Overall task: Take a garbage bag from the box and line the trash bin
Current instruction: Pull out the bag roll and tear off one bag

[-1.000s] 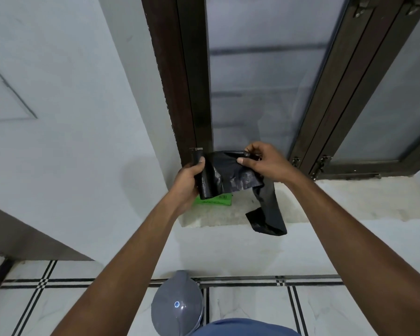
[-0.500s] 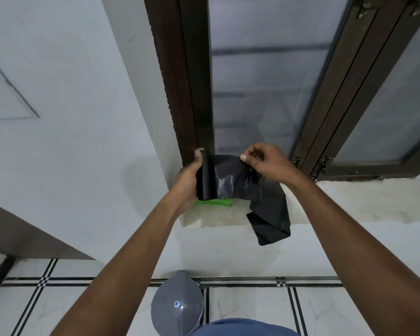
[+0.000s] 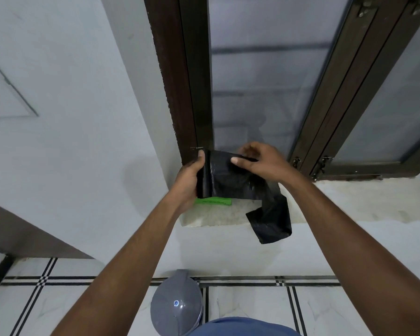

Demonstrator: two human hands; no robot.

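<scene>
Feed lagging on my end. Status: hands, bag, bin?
Left hand clamps the garbage bag roll. Right hand pinches the unrolled bag, tail hanging over the sill. Trash bin lid shut, unlined. Nothing blocking.

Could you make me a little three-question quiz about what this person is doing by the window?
1. True or false: the grey trash bin on the floor has its lid shut.
2. Which hand grips the rolled end of the black garbage bags: A left hand, B right hand?
3. Fill in: the green box lies on the window ____.

Key: 1 true; 2 A; 3 sill.
</scene>
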